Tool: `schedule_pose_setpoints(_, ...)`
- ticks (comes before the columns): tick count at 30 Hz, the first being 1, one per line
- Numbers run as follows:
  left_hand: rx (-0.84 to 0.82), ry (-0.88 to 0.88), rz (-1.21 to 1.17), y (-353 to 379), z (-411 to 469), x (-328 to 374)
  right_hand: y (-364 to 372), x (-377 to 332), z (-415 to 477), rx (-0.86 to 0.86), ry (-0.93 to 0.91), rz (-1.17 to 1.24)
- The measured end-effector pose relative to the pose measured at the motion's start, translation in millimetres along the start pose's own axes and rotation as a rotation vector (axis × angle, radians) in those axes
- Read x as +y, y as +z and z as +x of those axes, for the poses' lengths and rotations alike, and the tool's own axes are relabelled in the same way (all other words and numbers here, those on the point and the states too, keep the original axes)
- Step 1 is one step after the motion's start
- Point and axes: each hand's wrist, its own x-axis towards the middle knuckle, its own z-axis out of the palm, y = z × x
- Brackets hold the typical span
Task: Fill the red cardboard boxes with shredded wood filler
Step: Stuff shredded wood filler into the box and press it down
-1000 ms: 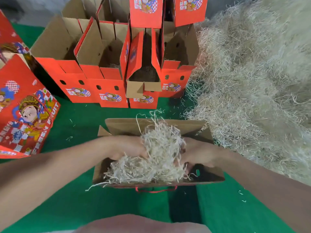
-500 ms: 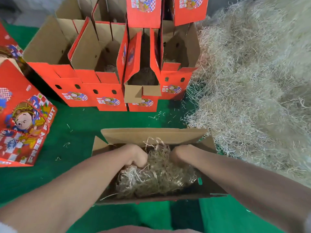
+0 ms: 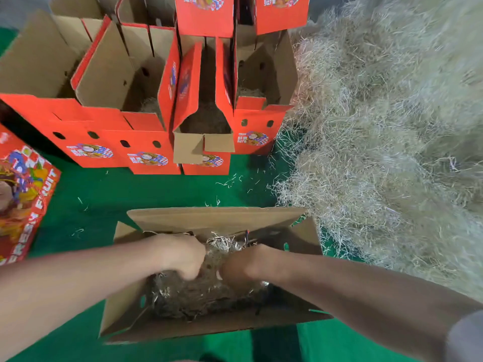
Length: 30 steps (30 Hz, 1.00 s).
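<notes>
In the head view, both hands are sunk into the open box (image 3: 214, 220) on the green mat (image 3: 130, 194), pushing down on the shredded wood filler (image 3: 198, 299) that lies inside it. The left hand (image 3: 183, 257) and right hand (image 3: 245, 265) sit close together. Their fingers are buried in the strands, so it cannot be told whether they clutch the wad or press it flat.

The likely trouble is uneven packing. With both hands near the middle, the corners may stay thin. Hard pressure could bow the cardboard walls or fold a flap inward. Springy strands may also cling to the fingers and spill onto the mat when the hands lift. The loose pile (image 3: 379, 152) lies just beside the box, near the row of red boxes (image 3: 146, 142).
</notes>
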Motion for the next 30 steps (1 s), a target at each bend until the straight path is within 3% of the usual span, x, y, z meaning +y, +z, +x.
schedule_pose_setpoints(3, 0.11, 0.105, 0.041, 5, -8, 18, 0, 3, 12, -0.072, 0.071, 0.047)
schedule_pose_setpoints(5, 0.04, 0.198, -0.012, 7, -2, 27, 0, 8, 18, -0.093, 0.116, 0.077)
schedule_pose_setpoints(8, -0.174, 0.135, 0.186, 12, 20, 26, 5, 9, 20, 0.014, 0.138, 0.154)
schedule_pose_setpoints(10, -0.185, 0.089, 0.254, 14, 33, 14, 6, 6, 15, 0.122, 0.158, 0.131)
schedule_pose_setpoints(13, -0.106, 0.066, 0.118, 19, 47, -2, 10, 1, 16, 0.274, 0.169, 0.183)
schedule_pose_setpoints(15, -0.077, 0.113, 0.125, 25, 50, -2, 20, 2, 22, 0.173, 0.165, 0.203)
schedule_pose_setpoints(19, -0.044, 0.015, 0.046, 40, 49, -8, 42, 20, 24, -0.189, 0.186, 0.082)
schedule_pose_setpoints(23, -0.194, -0.001, 0.143, 39, 35, -18, 62, 31, 13, -0.326, 0.223, 0.01)
schedule_pose_setpoints(25, -0.179, -0.004, 0.096, 39, 32, -19, 57, 28, 9, -0.307, 0.18, -0.028)
schedule_pose_setpoints(27, -0.051, 0.013, 0.023, 38, 37, -17, 45, 23, 9, -0.25, 0.142, -0.053)
schedule_pose_setpoints(30, 0.072, 0.089, 0.067, 27, 36, 3, 23, 5, 8, -0.031, 0.149, -0.101)
